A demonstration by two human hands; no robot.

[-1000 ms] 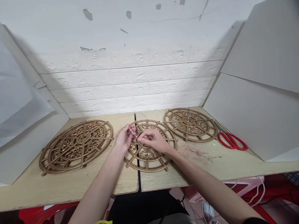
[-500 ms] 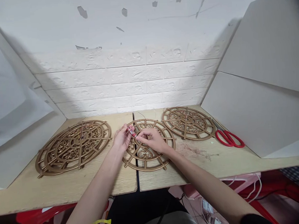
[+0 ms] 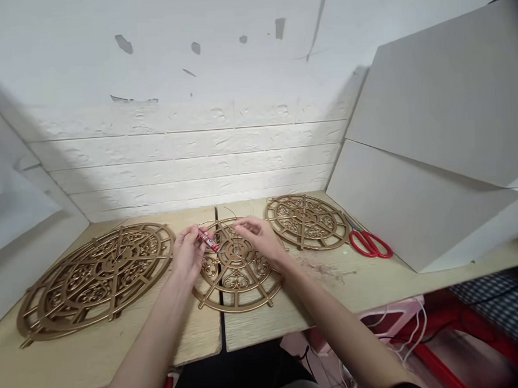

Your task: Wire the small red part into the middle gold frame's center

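Note:
A round gold openwork disc [image 3: 235, 277] lies flat in the middle of the wooden table, across the seam between two boards. My left hand [image 3: 188, 254] holds a small red and white tube [image 3: 208, 241] by its left end, just above the disc's far left part. My right hand [image 3: 257, 238] hovers over the disc's far right part with fingers pinched, a little apart from the tube. A thin wire seems to run between the hands; I cannot tell what the right fingers hold.
A larger gold disc [image 3: 92, 277] lies to the left and a similar one [image 3: 307, 221] at the back right. Red-handled scissors [image 3: 370, 244] rest beside a grey board [image 3: 422, 207] on the right. A white brick wall backs the table.
The view has swung to the right and tilted. My right hand has drawn away from the tube's tip, which it touched before. The left hand still holds the tube.

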